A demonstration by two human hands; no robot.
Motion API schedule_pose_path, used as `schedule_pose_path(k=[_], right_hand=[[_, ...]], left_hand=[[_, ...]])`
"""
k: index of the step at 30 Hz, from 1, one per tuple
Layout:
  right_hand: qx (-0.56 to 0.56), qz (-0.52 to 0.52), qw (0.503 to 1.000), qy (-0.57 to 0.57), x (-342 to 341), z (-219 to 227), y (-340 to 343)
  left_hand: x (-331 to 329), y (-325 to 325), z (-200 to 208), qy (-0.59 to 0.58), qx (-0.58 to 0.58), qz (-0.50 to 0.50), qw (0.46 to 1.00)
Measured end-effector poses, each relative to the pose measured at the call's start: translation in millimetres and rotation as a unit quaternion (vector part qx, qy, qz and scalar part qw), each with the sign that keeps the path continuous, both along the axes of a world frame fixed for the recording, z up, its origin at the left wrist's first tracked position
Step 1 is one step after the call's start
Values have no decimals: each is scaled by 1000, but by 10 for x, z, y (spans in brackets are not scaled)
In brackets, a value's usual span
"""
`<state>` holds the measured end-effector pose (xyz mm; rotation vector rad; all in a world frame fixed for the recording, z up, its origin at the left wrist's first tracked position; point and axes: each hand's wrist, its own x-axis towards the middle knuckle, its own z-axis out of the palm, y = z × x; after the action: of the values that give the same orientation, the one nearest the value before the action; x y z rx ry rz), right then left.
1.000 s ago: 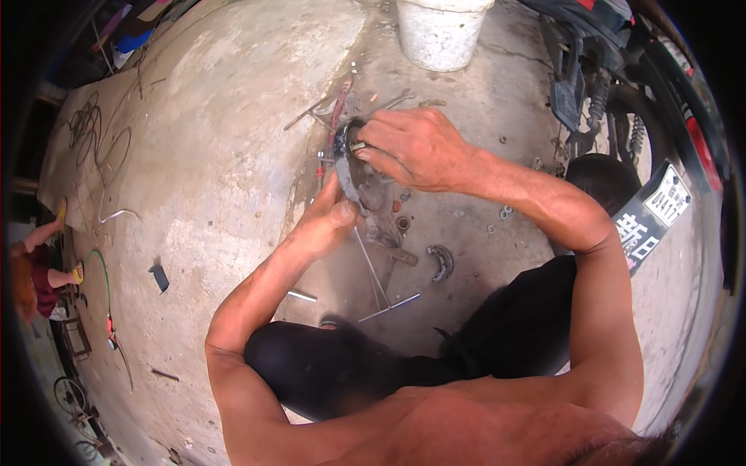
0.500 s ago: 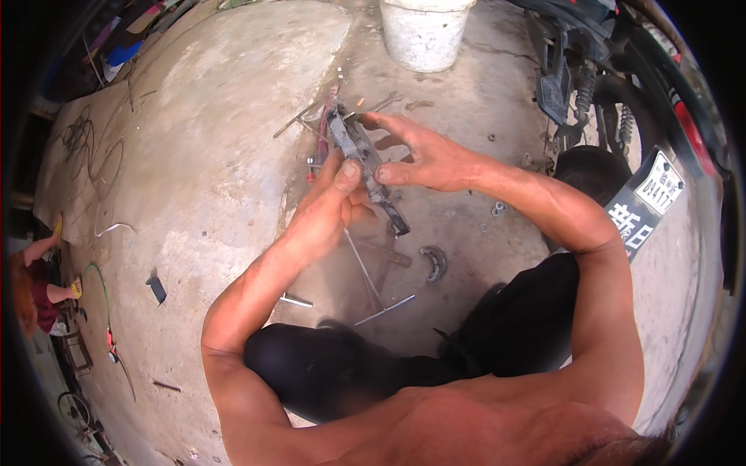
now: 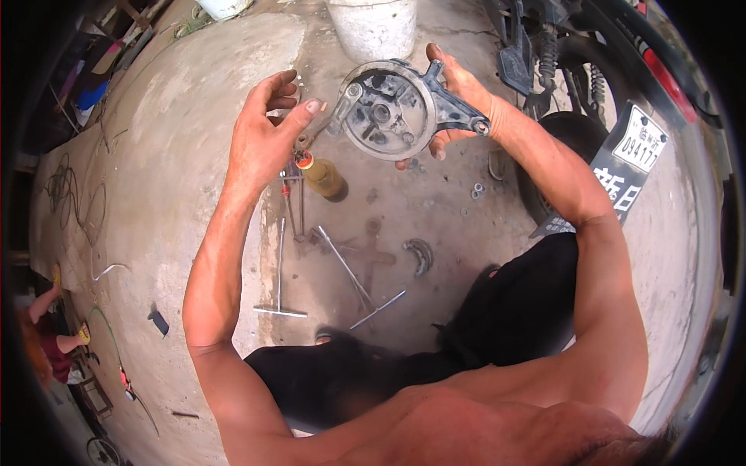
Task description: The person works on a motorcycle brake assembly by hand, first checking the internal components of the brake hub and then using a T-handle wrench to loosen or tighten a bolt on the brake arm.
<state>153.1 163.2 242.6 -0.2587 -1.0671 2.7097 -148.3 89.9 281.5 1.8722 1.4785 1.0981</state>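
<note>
My right hand grips a round grey drum brake plate by its right side, with some fingers hidden behind it. The plate's worn, dirty face shows a central hole, a small lever at its left edge and a black bracket arm pointing right. Just left of that lever, my left hand is raised with thumb and fingers apart, holding nothing. Below the hands, an amber bottle with a red-orange top stands on the concrete. A curved brake shoe lies nearer my knees.
Two T-handle wrenches, one on the left and one on the right, lie before me. Small nuts are scattered near a parked motorbike on the right. A white bucket stands ahead. Another person's legs show far left.
The brake plate has turned from edge-on to show its round face and moved up and right. My left hand has let go and drawn left; my right hand now grips the plate. The view has shifted slightly.
</note>
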Motion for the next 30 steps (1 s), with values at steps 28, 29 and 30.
schedule_pose_path(k=[28, 29, 30], right_hand=[[178, -231, 933, -210, -522, -403, -46], [164, -220, 942, -194, -519, -418, -42], [164, -220, 942, -194, -527, -442, -36]], left_hand=[[460, -179, -480, -272, -110, -139, 946], [472, -176, -470, -273, -113, -142, 945], [468, -168, -461, -273, -114, -143, 945]])
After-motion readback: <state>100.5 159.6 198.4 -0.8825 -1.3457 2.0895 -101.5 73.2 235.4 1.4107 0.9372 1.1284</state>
